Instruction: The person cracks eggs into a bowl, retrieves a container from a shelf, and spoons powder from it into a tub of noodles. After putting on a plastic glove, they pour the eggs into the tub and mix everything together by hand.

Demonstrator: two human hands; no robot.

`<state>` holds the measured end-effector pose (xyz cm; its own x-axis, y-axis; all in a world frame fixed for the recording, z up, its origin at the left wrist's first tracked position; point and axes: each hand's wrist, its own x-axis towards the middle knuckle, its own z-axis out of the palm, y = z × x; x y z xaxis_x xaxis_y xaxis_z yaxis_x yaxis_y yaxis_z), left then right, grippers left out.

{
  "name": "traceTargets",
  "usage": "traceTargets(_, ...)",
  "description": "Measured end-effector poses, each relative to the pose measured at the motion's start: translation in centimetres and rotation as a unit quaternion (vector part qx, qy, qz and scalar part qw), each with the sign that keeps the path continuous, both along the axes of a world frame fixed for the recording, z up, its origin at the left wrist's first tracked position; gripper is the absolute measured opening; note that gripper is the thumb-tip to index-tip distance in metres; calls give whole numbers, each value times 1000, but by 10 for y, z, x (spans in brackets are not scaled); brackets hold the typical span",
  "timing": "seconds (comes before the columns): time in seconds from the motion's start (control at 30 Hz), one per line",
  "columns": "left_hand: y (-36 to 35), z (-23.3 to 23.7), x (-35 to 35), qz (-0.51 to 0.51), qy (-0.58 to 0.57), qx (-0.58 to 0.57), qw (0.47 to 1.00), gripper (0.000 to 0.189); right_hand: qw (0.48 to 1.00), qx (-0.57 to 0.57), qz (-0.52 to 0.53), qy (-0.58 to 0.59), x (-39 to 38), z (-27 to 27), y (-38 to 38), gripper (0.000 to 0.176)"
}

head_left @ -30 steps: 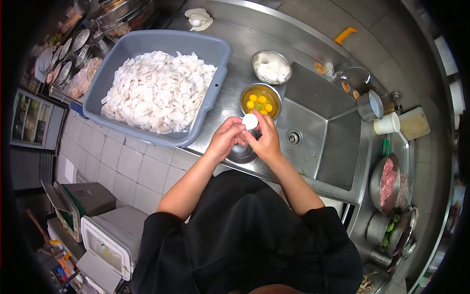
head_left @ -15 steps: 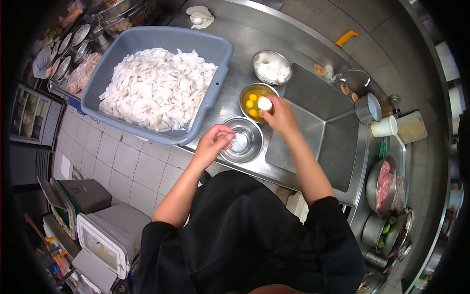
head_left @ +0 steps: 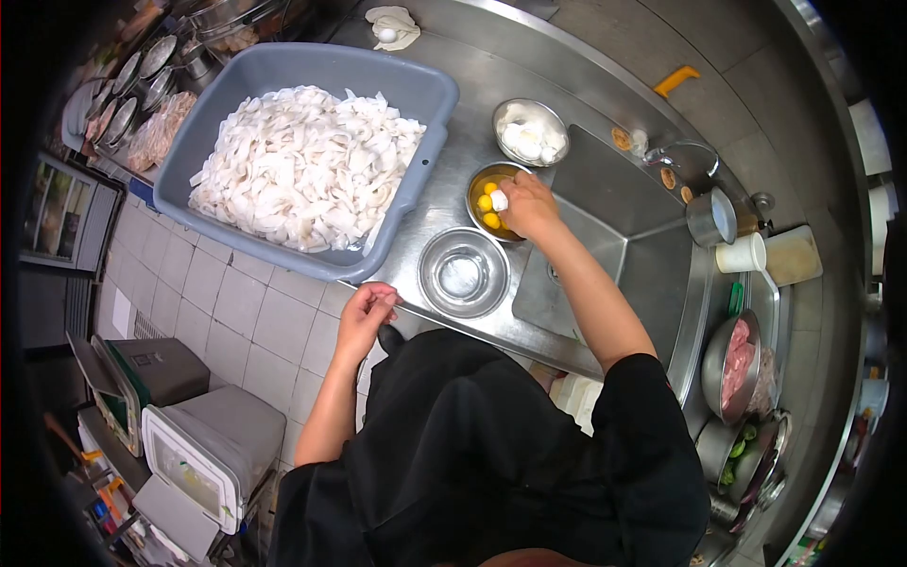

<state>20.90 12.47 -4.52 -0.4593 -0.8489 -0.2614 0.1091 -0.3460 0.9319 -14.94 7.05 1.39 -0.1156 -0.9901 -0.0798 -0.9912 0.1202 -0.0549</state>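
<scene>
My right hand [head_left: 529, 205] is closed round a white egg [head_left: 500, 200], held low over a steel bowl [head_left: 471, 215] with several yellow yolks in clear liquid. My fingers hide part of the egg and the bowl's right side. Nearer to me is a second steel bowl [head_left: 463, 271], with only shine visible at its bottom. Beside the counter's front edge, left of that bowl, my left hand [head_left: 367, 319] has its fingers curled to the thumb; I cannot make out anything in them. Behind the yolks stands a bowl of white eggshells or eggs [head_left: 531, 132].
A big grey tub [head_left: 437, 142] of white strips [head_left: 307, 170] takes up the left of the counter. To the right are a sink [head_left: 652, 283], a tap [head_left: 682, 149], a white cup [head_left: 741, 253] and a bowl of pink meat [head_left: 739, 364]. Lidded bins [head_left: 213, 444] stand at lower left.
My left hand has drawn back left and toward me, from over the near bowl to the counter edge. My right hand has lowered the egg into the yolk bowl's opening.
</scene>
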Motion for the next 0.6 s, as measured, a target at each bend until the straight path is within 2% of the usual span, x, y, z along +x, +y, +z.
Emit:
traceTargets(0.3, 8, -15, 13, 11, -42, 8, 999, 18, 1000, 22, 0, 1, 9, -1, -6, 42)
traceTargets(0.6, 6, -15, 16, 30, -52, -5, 998, 18, 999, 49, -4, -8, 15, -4, -10, 47)
